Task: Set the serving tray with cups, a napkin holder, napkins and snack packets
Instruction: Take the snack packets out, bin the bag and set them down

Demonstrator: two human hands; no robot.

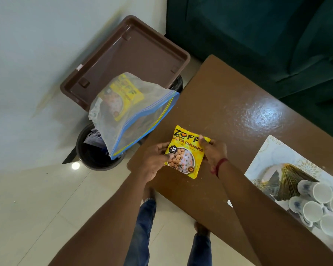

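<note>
Both hands, left hand (155, 160) and right hand (212, 150), pinched the yellow snack packet (186, 152) above the desk's (229, 104) near-left corner. A loose grip risked dropping it floorward, well apart from the serving tray (265, 156).
</note>
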